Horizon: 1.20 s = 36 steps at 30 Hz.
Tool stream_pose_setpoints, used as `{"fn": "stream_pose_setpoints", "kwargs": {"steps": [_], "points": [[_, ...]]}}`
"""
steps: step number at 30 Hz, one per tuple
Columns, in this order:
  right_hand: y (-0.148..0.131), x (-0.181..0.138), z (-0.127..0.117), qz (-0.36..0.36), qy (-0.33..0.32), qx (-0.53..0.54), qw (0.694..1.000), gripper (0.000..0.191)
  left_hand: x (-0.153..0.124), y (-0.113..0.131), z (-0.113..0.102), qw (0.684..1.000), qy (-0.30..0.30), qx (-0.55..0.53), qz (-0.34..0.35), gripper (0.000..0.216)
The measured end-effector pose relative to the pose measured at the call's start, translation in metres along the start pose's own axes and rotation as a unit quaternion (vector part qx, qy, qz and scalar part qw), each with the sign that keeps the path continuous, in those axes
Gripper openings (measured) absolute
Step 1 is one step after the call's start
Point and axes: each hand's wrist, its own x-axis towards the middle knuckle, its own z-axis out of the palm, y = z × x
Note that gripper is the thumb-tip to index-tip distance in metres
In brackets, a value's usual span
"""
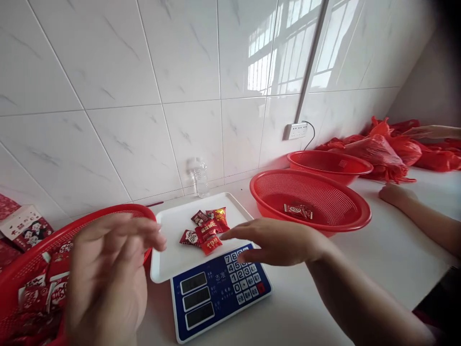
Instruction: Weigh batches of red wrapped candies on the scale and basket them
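Glossy red packets (207,230) on flat white tray (169,262); both hands open (left (108,278), right (277,242))

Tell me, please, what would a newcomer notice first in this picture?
First, the small heap of red candy packets on the white tray of the blue scale, in the middle. The right hand reaches toward them, open; the left hand hovers open over a red basket of packets at the left.

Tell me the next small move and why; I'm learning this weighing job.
Probably close the right hand on the candies piled on the scale tray: its open fingers already reach their edge, while the left hand hovers empty over the left basket.
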Motion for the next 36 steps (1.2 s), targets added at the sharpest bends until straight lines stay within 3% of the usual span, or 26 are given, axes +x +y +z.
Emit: {"fn": "stream_pose_setpoints", "kwargs": {"steps": [1,3,6,9,15,20,22,26,28,36], "points": [[0.0,0.001,0.007,0.007,-0.008,-0.006,1.0,0.044,0.004,0.004,0.007,1.0,-0.019,0.004,-0.014,0.016],[0.004,0.01,0.019,0.018,0.005,-0.024,1.0,0.038,0.011,0.003,0.016,0.988,-0.12,0.072,-0.065,0.015],[0.015,0.03,0.028,0.021,0.024,-0.052,0.998,0.035,0.015,-0.017,0.022,0.914,-0.304,0.224,-0.147,0.022],[0.024,0.047,0.034,0.014,0.041,-0.057,0.997,0.033,0.012,-0.041,0.028,0.86,-0.385,0.291,-0.167,0.027],[0.035,0.061,0.042,-0.005,0.089,-0.034,0.995,0.039,0.018,-0.077,0.047,0.852,-0.385,0.325,-0.14,0.029],[0.051,0.062,0.041,0.012,0.126,-0.016,0.992,0.035,0.037,-0.091,0.05,0.846,-0.383,0.339,-0.153,0.032],[0.058,0.062,0.042,0.029,0.141,-0.014,0.989,0.036,0.043,-0.092,0.049,0.836,-0.392,0.355,-0.147,0.045],[0.067,0.065,0.047,0.033,0.131,-0.014,0.991,0.042,0.046,-0.097,0.053,0.801,-0.461,0.364,-0.113,0.099],[0.067,0.067,0.049,0.023,0.121,-0.014,0.992,0.04,0.045,-0.102,0.059,0.783,-0.492,0.365,-0.106,0.109],[0.057,0.051,0.036,0.029,0.096,-0.015,0.995,0.038,0.042,-0.116,0.078,0.765,-0.521,0.375,-0.058,0.085]]}}
